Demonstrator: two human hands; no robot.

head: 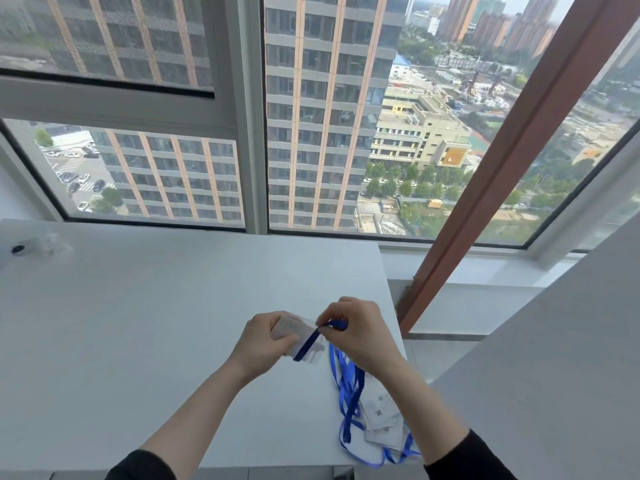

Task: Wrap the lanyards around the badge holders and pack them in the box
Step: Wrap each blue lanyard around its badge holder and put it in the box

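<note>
Gripped over the right side of the white table point(156, 323): a clear badge holder point(289, 327), clasped in the curled fingers of the left hand point(263, 341). Pinched between thumb and fingertips of the right hand point(358, 336): the blue lanyard point(309, 342), drawn slantwise across the holder's face. Heaped by the table's near right corner: spare holders point(381, 417) tangled in loose straps point(349, 393), with loops seemingly overhanging the table's edge. Could have slackened and slid off the slick plastic, had the pinch eased mid-turn. Could have snagged that heap and dragged it off the table, judging by the trailing strap running down into it. No box seen on the table.
</note>
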